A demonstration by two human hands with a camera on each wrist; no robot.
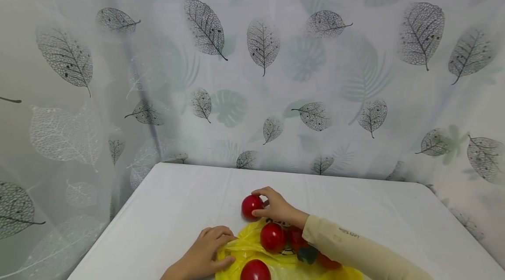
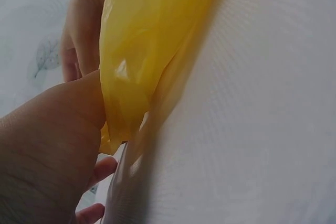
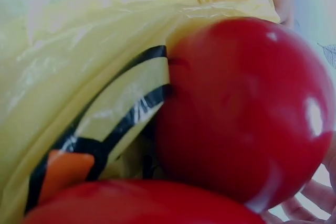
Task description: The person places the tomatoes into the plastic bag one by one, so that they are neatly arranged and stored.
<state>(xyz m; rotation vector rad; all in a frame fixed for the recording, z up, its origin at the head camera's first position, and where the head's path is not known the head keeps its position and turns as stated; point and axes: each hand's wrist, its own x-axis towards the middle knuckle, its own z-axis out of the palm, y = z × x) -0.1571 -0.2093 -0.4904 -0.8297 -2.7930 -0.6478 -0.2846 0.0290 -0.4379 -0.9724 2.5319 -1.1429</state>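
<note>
My right hand (image 1: 276, 207) holds a glossy red apple-like fruit (image 1: 250, 207) between thumb and fingers, at the far edge of a yellow plastic bag (image 1: 243, 248). Around the bag's near side lies my left hand (image 1: 209, 249), gripping its edge with the thumb over the plastic; the left wrist view shows the yellow plastic (image 2: 136, 51) between thumb and fingers. Another red fruit (image 1: 273, 238) rests on the bag below my right wrist, and a further one (image 1: 255, 270) sits nearer me. The right wrist view shows a red fruit (image 3: 244, 114) close up against the printed plastic.
More red fruit (image 1: 296, 237) and a dark green piece (image 1: 307, 253) lie partly hidden under the right sleeve (image 1: 355, 245). Everything stands on a white-covered table (image 1: 189, 196). A leaf-patterned curtain (image 1: 244, 87) hangs behind it and at both sides.
</note>
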